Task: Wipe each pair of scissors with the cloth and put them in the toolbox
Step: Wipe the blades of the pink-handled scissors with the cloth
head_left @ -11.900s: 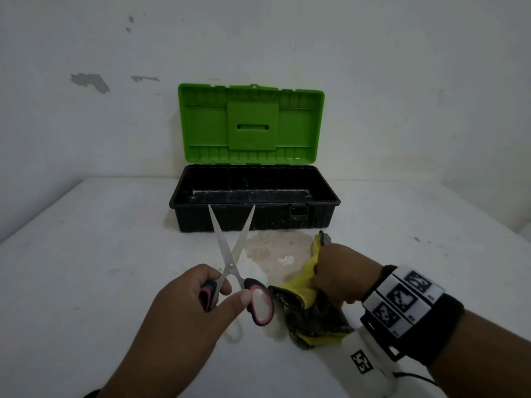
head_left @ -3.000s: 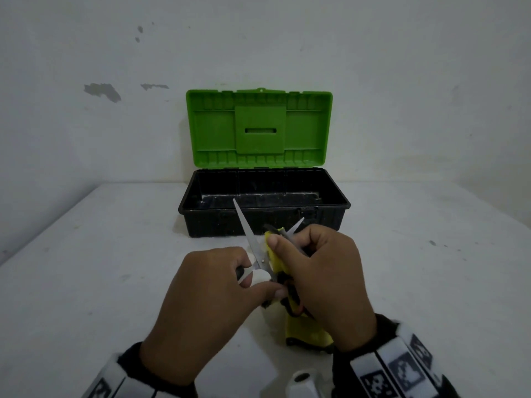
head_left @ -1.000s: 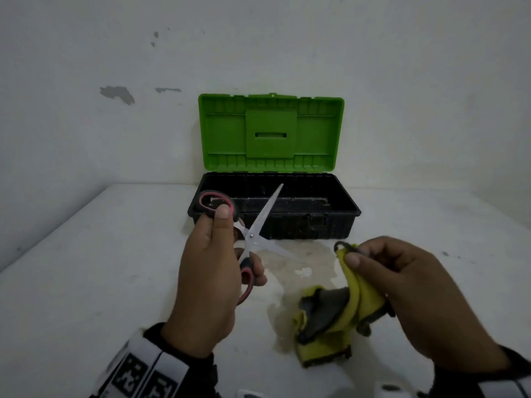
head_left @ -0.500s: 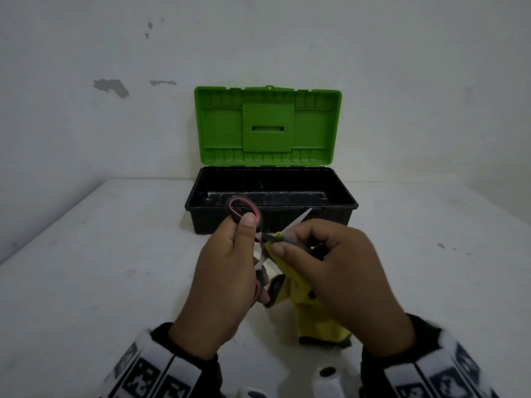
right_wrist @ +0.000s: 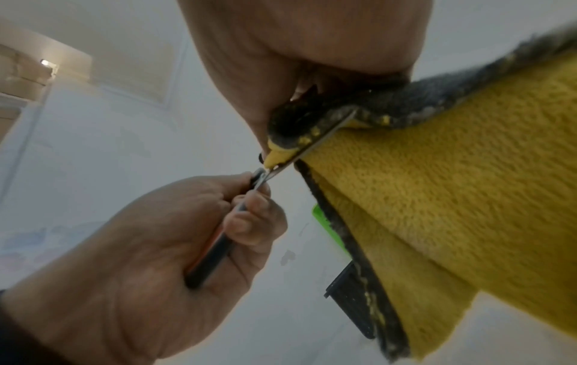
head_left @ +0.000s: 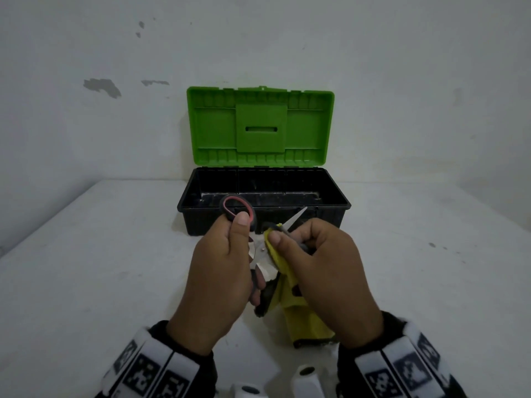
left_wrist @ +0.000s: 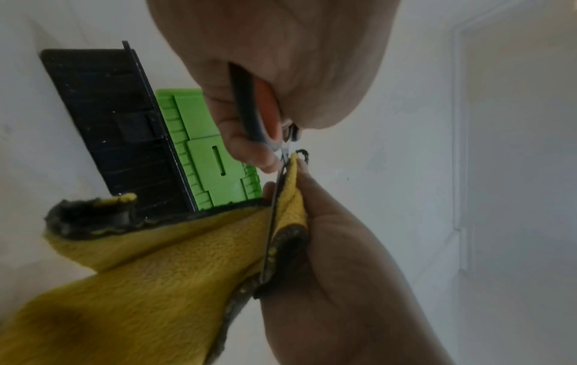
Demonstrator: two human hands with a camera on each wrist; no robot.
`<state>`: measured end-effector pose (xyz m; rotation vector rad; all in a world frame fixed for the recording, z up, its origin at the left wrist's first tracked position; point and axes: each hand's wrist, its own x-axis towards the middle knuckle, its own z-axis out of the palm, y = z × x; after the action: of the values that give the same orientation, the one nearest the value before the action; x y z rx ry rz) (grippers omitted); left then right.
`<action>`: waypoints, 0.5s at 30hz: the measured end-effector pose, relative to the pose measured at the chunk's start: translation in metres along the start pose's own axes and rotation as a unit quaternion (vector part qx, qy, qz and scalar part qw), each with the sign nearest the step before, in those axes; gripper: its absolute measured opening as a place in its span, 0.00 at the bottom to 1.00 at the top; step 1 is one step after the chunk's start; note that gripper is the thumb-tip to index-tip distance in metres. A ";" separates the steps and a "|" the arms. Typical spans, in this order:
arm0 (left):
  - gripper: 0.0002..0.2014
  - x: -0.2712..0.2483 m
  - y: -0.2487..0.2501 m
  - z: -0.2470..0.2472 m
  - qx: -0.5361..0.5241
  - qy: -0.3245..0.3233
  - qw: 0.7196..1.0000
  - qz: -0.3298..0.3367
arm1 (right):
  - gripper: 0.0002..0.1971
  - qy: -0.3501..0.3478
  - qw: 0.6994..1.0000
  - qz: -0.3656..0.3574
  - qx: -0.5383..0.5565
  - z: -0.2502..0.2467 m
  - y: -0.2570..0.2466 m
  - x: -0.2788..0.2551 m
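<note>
My left hand (head_left: pixel 221 271) grips the black-and-red handles of a pair of scissors (head_left: pixel 260 249), held open above the table in front of the toolbox. My right hand (head_left: pixel 321 271) pinches a yellow cloth with dark edging (head_left: pixel 298 308) around one blade. That blade's tip (head_left: pixel 297 216) sticks out past the fingers. In the left wrist view the blade (left_wrist: pixel 273 232) runs inside the folded cloth (left_wrist: pixel 162 269). The right wrist view shows the cloth (right_wrist: pixel 443 187) wrapped on the blade (right_wrist: pixel 318 143) and the left hand (right_wrist: pixel 175 247) on the handle. The black toolbox (head_left: pixel 333 203) stands open behind, its green lid (head_left: pixel 260 126) upright.
The white table (head_left: pixel 86 268) runs to a white wall right behind the toolbox. The table's left edge lies at the far left. A faint stain hides under the hands. I see no other scissors anywhere.
A second ago my hands were apart, the cloth hanging from the right. They have come together, and the cloth now wraps one blade.
</note>
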<state>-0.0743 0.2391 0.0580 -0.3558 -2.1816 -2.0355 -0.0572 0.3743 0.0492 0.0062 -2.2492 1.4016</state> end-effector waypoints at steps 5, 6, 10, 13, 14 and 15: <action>0.18 0.006 0.001 -0.001 0.004 -0.015 1.000 0.004 | 0.15 -0.017 1.000 -0.013 0.003 -0.004 -0.004 0.003; 0.18 0.006 0.001 -0.001 0.003 -0.020 1.000 0.004 | 0.16 0.002 1.000 -0.007 0.010 -0.007 -0.001 0.008; 0.21 0.011 0.001 -0.001 0.002 -0.027 1.000 0.004 | 0.18 0.020 0.999 -0.004 0.033 -0.009 0.003 0.011; 0.20 0.014 0.002 -0.002 0.005 -0.028 1.000 0.007 | 0.17 0.011 0.999 -0.019 0.036 -0.007 -0.001 0.009; 0.20 0.014 0.003 -0.003 0.007 -0.030 0.999 0.011 | 0.17 0.022 0.999 -0.025 0.033 -0.009 0.000 0.012; 0.20 0.015 0.004 -0.004 0.011 -0.031 0.999 0.016 | 0.17 0.037 0.998 -0.029 0.030 -0.011 0.001 0.015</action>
<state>-0.0876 0.2366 0.0656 -0.4556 -2.2172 -2.0081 -0.0663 0.3877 0.0585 0.0389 -2.1285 1.4145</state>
